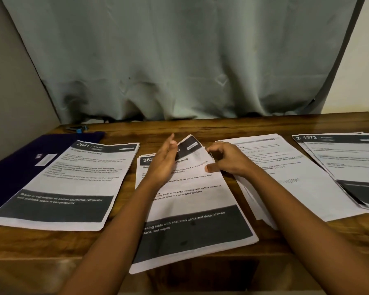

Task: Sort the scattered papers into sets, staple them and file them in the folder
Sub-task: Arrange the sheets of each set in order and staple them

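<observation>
Several sets of printed papers lie on the wooden table (243,124). The middle set (190,201), headed with a number starting 363, is under both hands. My left hand (164,162) lies on its upper left with straight fingers pointing away. My right hand (226,160) pinches the right edge of its top sheet, whose far corner is lifted and curled. To the left lies the set headed 2641 (73,179), partly on a dark purple folder (19,165). A stapler (78,128) lies at the far left edge, behind the folder.
Two more paper piles lie on the right: one (285,171) beside my right hand, another headed 1573 (349,165) at the far right edge. A grey-green curtain (179,60) hangs right behind the table. The near table edge runs below the papers.
</observation>
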### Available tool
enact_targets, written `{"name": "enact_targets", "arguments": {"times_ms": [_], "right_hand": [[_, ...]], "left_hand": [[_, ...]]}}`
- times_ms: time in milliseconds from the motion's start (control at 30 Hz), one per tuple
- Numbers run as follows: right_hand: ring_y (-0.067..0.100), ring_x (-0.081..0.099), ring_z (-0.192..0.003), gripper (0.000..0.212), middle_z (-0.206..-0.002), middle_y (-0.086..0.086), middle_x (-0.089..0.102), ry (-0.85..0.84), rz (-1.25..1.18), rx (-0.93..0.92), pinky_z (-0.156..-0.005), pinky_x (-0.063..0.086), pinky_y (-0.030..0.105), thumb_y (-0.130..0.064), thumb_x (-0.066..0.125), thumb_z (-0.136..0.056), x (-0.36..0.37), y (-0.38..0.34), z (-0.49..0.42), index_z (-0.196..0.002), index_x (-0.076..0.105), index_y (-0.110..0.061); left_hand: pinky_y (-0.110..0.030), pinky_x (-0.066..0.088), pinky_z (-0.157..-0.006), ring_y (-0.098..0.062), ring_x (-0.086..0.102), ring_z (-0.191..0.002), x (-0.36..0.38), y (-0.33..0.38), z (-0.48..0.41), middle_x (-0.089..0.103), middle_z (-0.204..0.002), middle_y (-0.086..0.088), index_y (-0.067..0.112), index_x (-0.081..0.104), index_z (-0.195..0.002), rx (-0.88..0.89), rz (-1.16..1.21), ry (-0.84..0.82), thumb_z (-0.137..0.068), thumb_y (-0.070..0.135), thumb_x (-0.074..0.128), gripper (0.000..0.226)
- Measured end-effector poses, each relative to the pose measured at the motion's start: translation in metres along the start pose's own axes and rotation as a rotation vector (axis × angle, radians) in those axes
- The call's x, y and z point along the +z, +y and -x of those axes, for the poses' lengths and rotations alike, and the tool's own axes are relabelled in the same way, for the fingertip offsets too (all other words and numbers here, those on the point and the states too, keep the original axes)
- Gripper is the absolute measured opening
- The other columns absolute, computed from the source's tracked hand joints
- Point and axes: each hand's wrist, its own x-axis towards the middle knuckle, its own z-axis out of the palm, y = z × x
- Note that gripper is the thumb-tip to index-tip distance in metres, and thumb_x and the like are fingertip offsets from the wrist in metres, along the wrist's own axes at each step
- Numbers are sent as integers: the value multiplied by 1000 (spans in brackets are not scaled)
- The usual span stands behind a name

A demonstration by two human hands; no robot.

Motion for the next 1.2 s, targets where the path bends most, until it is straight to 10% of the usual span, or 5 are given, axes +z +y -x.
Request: {"name": "enact_targets", "arguments": {"times_ms": [200,367,733,1200], "right_hand": [[13,28,-133,48,-149,-6,33,-234,199,-164,-101,30,34,-36,72,-82,-7,-2,11,-128,58,-35],[0,45,-114,37,-126,-13,51,-151,-174,-45,-101,35,30,-40,54,-92,-14,-10,15,-119,66,-19],[13,58,-99,27,-104,-4,63,88,-130,158,-86,44,28,-25,69,-86,4,8,1,-110,68,-13],[26,49,-125,56,-132,5,57,89,12,165,-102,44,40,-37,75,-79,11,11,-6,-128,60,-15]], "left_hand": [[-16,32,-65,0,53,-86,-2,5,-3,63,-107,3,17,67,-110,-63,205,152,-99,55,19,62],[-16,34,-62,-4,56,-77,-3,-1,-6,64,-82,5,14,67,-92,-101,254,251,-100,50,34,49],[-31,48,-85,-19,60,-87,-3,-20,-25,65,-82,2,20,63,-69,-81,341,193,-87,0,58,27],[-51,49,-97,-32,63,-102,-5,-16,-22,69,-104,-10,21,68,-84,-92,362,141,-87,-2,55,27]]}}
